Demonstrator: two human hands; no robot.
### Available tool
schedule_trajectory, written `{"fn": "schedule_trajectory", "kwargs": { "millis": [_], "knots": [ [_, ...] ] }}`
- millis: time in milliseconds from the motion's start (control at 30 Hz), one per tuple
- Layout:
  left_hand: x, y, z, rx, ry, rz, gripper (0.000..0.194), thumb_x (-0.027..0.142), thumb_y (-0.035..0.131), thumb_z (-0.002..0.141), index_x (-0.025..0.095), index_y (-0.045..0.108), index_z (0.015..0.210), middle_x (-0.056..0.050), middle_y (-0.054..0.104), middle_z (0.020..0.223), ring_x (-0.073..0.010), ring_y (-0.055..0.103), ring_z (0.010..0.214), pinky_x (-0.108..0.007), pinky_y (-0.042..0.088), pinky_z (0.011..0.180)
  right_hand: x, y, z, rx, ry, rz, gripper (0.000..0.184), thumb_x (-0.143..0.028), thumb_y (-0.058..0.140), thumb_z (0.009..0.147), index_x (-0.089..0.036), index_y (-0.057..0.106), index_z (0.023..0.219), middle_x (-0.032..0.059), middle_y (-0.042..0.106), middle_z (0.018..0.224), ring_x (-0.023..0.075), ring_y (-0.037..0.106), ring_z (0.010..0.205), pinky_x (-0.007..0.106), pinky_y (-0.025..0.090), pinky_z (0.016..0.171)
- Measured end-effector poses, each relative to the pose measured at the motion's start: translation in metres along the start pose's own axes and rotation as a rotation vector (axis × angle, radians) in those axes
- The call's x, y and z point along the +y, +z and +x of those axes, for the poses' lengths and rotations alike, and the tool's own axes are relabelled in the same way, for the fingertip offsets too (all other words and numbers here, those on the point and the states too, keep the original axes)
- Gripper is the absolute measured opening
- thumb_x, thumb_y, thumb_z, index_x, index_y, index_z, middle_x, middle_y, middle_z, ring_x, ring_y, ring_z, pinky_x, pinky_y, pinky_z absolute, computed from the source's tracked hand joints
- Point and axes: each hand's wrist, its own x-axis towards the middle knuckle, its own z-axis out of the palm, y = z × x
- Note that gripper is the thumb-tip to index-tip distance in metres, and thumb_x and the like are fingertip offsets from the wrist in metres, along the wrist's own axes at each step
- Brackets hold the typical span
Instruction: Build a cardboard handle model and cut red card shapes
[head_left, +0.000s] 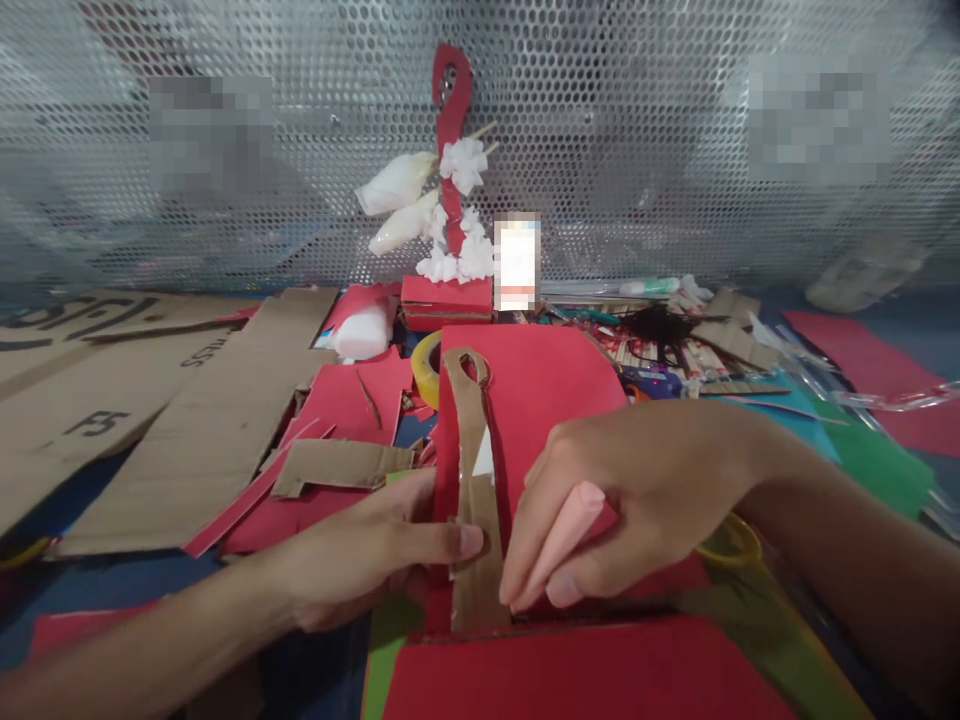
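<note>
A brown cardboard strip with a hooked, holed top lies lengthwise on a sheet of red card. My left hand is closed on the strip's lower left side, thumb pressed on top and the other fingers partly hidden beside and under the card. My right hand grips a thick pink pen-like tool, its lower end down at the strip's right edge near the bottom. The tool's tip is hidden by my fingers. A small white patch shows beside the strip.
A red hooked stand with white flowers rises behind, against a perforated metal panel. Yellow tape stands behind the card's left side. Flat cardboard lies left; a glue gun and yellow-handled scissors lie right.
</note>
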Motion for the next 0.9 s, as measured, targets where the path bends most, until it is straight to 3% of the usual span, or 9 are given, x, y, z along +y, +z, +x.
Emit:
{"fn": "schedule_trajectory", "kwargs": {
  "millis": [167, 433, 667, 900],
  "knots": [
    [-0.001, -0.002, 0.000, 0.040, 0.011, 0.022, 0.046, 0.037, 0.083, 0.077, 0.020, 0.060, 0.114, -0.005, 0.069, 0.097, -0.0180, 0.070, 0.078, -0.026, 0.055, 0.063, -0.002, -0.001, -0.002, 0.010, 0.021, -0.066, 0.033, -0.020, 0.064, 0.093, -0.016, 0.071, 0.125, 0.0095, 0.075, 0.118, 0.0185, 0.070, 0.110, 0.021, 0.051, 0.090],
    [-0.005, -0.003, 0.002, 0.011, 0.056, 0.014, 0.043, 0.035, 0.082, 0.077, 0.019, 0.058, 0.109, -0.002, 0.066, 0.092, -0.0151, 0.068, 0.076, -0.023, 0.052, 0.062, 0.003, 0.001, 0.003, -0.046, -0.050, -0.077, 0.037, -0.023, 0.064, 0.094, -0.002, 0.069, 0.124, 0.0182, 0.073, 0.117, 0.0216, 0.070, 0.109, 0.024, 0.052, 0.091],
    [-0.005, -0.002, 0.002, 0.015, 0.069, 0.020, 0.044, 0.035, 0.083, 0.076, 0.019, 0.058, 0.108, -0.002, 0.065, 0.089, -0.0159, 0.069, 0.076, -0.024, 0.053, 0.062, 0.005, 0.000, 0.004, -0.038, -0.023, -0.051, 0.035, -0.027, 0.067, 0.092, -0.011, 0.071, 0.123, 0.0136, 0.074, 0.117, 0.0206, 0.070, 0.110, 0.024, 0.052, 0.092],
    [-0.005, -0.003, 0.001, 0.016, 0.054, 0.022, 0.043, 0.034, 0.082, 0.079, 0.020, 0.059, 0.112, -0.003, 0.066, 0.096, -0.0147, 0.068, 0.078, -0.022, 0.052, 0.062, -0.004, -0.001, -0.002, 0.089, -0.014, -0.202, 0.026, -0.021, 0.063, 0.094, -0.012, 0.076, 0.115, 0.0107, 0.075, 0.116, 0.0168, 0.071, 0.105, 0.020, 0.051, 0.086]
  ]
}}
